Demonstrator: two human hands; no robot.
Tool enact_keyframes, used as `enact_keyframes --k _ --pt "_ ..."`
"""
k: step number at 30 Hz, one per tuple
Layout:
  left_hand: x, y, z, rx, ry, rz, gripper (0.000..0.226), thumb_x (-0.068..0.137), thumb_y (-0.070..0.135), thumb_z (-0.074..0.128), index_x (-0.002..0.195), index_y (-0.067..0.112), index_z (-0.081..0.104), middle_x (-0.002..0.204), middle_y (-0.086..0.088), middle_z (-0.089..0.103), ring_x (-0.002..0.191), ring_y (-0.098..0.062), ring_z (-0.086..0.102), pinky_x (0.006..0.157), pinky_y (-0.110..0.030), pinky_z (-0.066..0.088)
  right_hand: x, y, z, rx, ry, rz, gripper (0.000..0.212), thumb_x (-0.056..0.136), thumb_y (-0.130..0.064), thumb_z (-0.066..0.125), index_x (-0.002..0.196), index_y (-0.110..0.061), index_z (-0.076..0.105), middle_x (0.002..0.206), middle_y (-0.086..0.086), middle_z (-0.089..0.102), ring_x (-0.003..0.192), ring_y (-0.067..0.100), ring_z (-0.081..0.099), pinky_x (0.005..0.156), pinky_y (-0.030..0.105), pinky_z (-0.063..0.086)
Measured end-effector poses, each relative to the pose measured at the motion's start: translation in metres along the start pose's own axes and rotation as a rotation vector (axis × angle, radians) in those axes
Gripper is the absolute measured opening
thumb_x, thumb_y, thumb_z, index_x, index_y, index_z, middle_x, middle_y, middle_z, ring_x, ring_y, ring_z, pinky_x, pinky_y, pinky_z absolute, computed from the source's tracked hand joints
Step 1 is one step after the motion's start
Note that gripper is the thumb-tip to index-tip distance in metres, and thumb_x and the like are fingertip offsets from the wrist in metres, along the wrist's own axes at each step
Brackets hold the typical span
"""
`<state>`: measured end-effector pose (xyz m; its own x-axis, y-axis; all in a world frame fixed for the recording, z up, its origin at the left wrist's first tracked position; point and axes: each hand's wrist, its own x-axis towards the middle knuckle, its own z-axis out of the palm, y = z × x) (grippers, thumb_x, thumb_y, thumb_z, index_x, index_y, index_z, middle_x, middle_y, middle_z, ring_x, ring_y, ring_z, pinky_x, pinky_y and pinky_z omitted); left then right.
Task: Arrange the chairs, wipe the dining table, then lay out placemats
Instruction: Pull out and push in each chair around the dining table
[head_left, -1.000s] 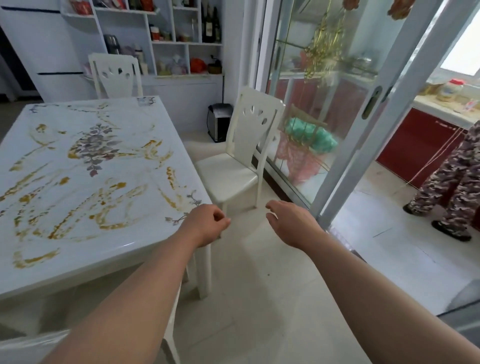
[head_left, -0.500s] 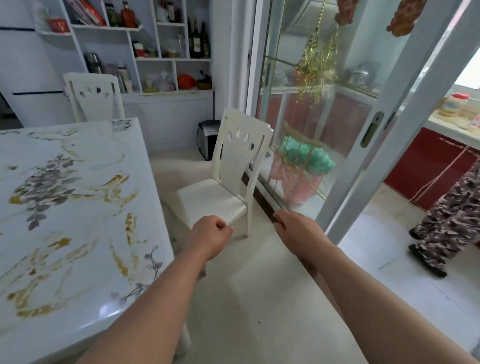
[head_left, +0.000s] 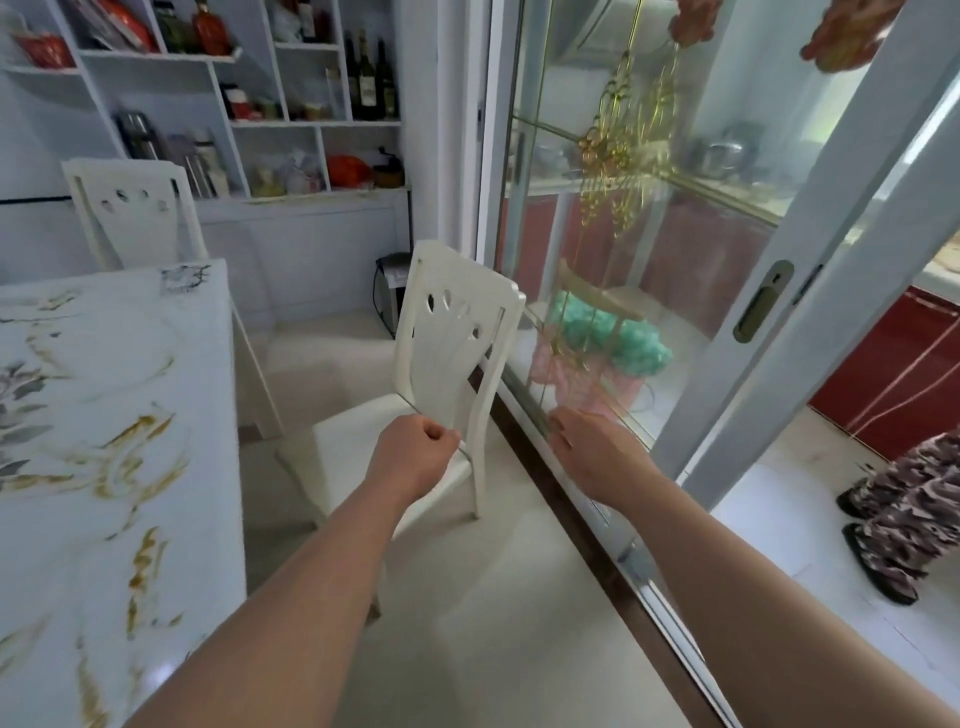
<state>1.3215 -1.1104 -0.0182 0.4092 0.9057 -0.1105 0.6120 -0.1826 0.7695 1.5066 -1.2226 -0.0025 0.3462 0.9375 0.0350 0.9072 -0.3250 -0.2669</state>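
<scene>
**Entry: side chair, reach in progress, not yet grasped**

Head view.

Item 1, near chair (head_left: 457, 332): white, cut-out back. It stands at 12 o'clock from the hands, its back toward the glass door (head_left: 613, 218) at 3 o'clock and its seat toward the dining table (head_left: 104, 415) at 9 o'clock. It is apart from the table edge and angled, not squared to it.

Item 2, far chair (head_left: 135, 213): at 11 o'clock, behind the table's far end, close to it.

Item 3, table: bare patterned top; no cloth or placemats in view.

Step judged: chair arranging, the first part of the task.

Handling note: take the top rail of the back with both hands, one at each post. Lift slightly rather than drag, turn the chair square to the table, and slide the seat under the edge. Mind the door track and glass just beside the rear legs.

Item 4, left hand (head_left: 415, 457): arm stretched forward, knuckles up, fingers curled into a loose fist with the thumb laid over the forefinger. It overlaps the lower chair back in the picture, and no grip on it is visible.

Item 5, right hand (head_left: 592, 457): arm extended at 1 o'clock beside the door track, back of the hand to the camera. The fingers reach forward, relaxed and close together; the tips are hidden.
</scene>
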Motion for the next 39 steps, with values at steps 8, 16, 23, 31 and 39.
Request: enact_keyframes --k 8,16,23,31,39 --pt "0.093 0.046 0.056 -0.059 0.078 -0.089 0.034 0.087 0.029 0.056 0.077 -0.002 0.062 0.065 -0.008 0.057 0.069 -0.027 0.061 0.054 -0.027 0.038 0.11 0.075 -0.021 -0.093 -0.036 -0.089 0.025 0.099 -0.03 0.036 0.11 -0.018 0.055 0.111 0.004 0.06 0.096 0.028 0.058 0.079 0.037 0.048" --pt "0.181 0.093 0.109 -0.065 0.174 -0.172 0.027 0.087 0.032 0.057 0.075 0.008 0.065 0.073 -0.01 0.062 0.066 -0.02 0.053 0.055 -0.025 0.037 0.229 0.15 -0.033 -0.093 -0.07 -0.181 0.026 0.1 -0.029 0.032 0.104 -0.016 0.055 0.094 0.005 0.065 0.082 0.028 0.062 0.074 0.041 0.053" --pt "0.249 0.113 0.133 -0.048 0.223 -0.238 0.035 0.086 0.032 0.057 0.058 0.015 0.042 0.054 -0.001 0.039 0.053 -0.018 0.041 0.052 -0.029 0.03 0.316 0.173 -0.023 -0.119 -0.095 -0.283 0.023 0.1 -0.022 0.034 0.102 -0.015 0.056 0.093 0.004 0.062 0.082 0.024 0.061 0.073 0.041 0.053" --pt "0.356 0.121 0.149 -0.039 0.207 -0.296 0.05 0.092 0.034 0.053 0.116 -0.01 0.054 0.117 -0.024 0.059 0.107 -0.037 0.056 0.087 -0.04 0.043 0.432 0.17 -0.019 -0.086 -0.144 -0.279 0.044 0.084 0.01 0.034 0.116 -0.013 0.056 0.11 0.009 0.061 0.09 0.027 0.061 0.078 0.044 0.054" --pt "0.453 0.114 0.156 -0.065 0.126 -0.39 0.053 0.092 0.039 0.053 0.132 0.005 0.046 0.123 -0.009 0.058 0.102 -0.019 0.055 0.082 -0.025 0.039 0.539 0.168 0.006 -0.14 -0.19 -0.328 0.058 0.088 0.01 0.036 0.135 -0.024 0.046 0.125 0.004 0.057 0.104 0.025 0.06 0.083 0.039 0.053"
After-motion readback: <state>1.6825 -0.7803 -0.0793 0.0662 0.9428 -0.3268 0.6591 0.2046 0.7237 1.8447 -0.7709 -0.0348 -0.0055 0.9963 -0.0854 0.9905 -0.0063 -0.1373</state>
